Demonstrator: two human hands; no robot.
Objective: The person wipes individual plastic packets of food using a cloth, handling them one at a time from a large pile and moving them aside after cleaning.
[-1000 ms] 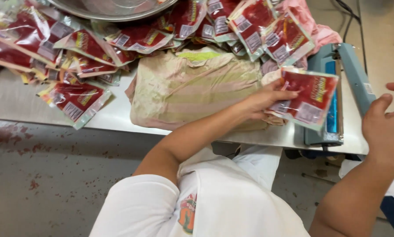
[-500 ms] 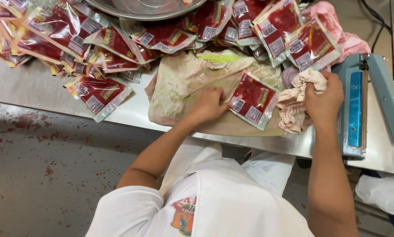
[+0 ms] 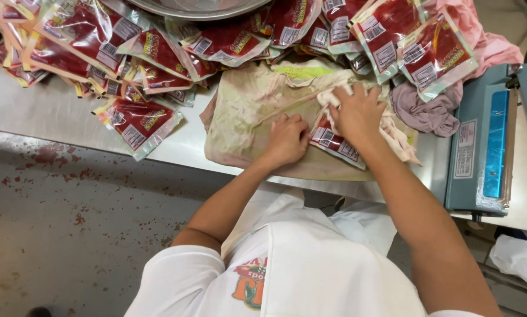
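A red sauce pouch (image 3: 334,142) lies flat on a stained beige cloth (image 3: 246,117) spread on the steel table (image 3: 58,111). My left hand (image 3: 287,140) presses down on the pouch's left edge. My right hand (image 3: 359,113) grips a crumpled cream rag (image 3: 395,132) and holds it on top of the pouch, covering most of it.
Many filled red pouches (image 3: 140,117) are heaped across the back and left of the table. A metal bowl (image 3: 199,6) stands behind them. A blue heat sealer (image 3: 486,141) sits at the right, with a mauve rag (image 3: 424,111) and pink cloth (image 3: 480,41) beside it.
The pouch went from the sealer onto the beige cloth. My right hand picked up the cream rag and brought it left onto the pouch. My left hand now pins the pouch's edge.
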